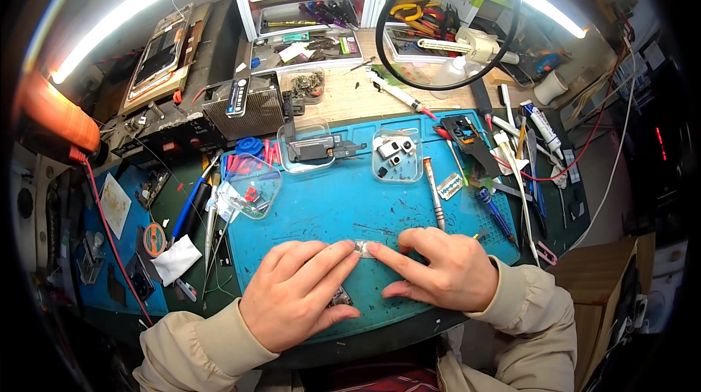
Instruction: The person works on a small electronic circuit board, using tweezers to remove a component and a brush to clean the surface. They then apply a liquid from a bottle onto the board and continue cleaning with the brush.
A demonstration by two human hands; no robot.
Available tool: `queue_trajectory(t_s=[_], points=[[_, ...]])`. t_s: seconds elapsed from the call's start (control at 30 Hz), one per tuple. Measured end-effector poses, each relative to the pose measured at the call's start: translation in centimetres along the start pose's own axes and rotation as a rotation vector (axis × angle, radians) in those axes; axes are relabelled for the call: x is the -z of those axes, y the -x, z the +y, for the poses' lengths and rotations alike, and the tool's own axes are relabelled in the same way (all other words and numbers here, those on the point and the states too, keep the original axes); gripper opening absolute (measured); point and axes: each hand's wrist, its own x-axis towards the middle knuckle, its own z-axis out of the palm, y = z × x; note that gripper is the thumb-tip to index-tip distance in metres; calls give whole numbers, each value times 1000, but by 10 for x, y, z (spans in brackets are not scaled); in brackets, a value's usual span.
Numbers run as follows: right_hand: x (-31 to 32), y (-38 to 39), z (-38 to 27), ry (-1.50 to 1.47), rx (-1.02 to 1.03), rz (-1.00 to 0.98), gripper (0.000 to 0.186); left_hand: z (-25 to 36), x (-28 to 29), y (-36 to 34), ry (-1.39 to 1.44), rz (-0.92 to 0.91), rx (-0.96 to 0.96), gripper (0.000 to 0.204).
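On the blue mat [321, 206], spread left hand [296, 290] and right hand [449, 271] touch a silvery piece [363, 249], seen poorly, probably light and fragile, best held by edges.

The mat [310, 206] is scuffed, matt and rubbery-looking; toward its near edge lies a small, metallic-shiny plate [363, 249]; by its far edge, a glossy clear-plastic box [420, 166].

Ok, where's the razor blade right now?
In the head view, the blade lies right of centre on the blue mat, just right of the silver-and-brown tool, beyond the right hand.
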Motion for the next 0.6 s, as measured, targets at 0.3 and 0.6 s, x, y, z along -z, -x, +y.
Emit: queue_trajectory(t_s=[0.3,0.6], points=[[-1,-3,1,-23,-2,9,65,0,1,0,2,-5,0,70],[4,-9,6,-235,-168,429,25,0,2,-3,7,15,-7,66]])
